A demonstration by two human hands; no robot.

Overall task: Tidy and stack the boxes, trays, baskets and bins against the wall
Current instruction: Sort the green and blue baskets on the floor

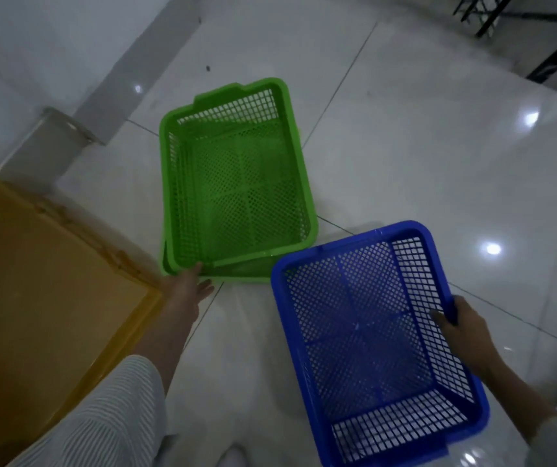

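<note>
1. A yellow bin [34,298] is filling the frame at 9 o'clock, sitting on the tiled floor [422,163] with its top face towards the camera; the white wall [34,45] is running behind it towards 11 o'clock.
2. The left hand [184,291] is reaching out of a striped sleeve [101,416], fingers spread apart and gripping nothing; the fingertips are touching the near rim of the green basket [236,176].
3. That green basket is lying at 12 o'clock from frame centre, open side up. A second green rim is showing under its near edge, so it is apparently nesting in another green basket; how many are under it I cannot tell.
4. The blue basket [371,332] is sitting at 4 o'clock, tilted, its far corner just beside the green basket's near right corner; contact between the two is not resolvable.
5. The right hand [465,328] is clamping the blue basket's right-hand rim, thumb lying inside against the mesh wall, other fingers hidden outside.
6. Dark furniture legs [540,35] are standing at 1 o'clock, well apart from both baskets.
</note>
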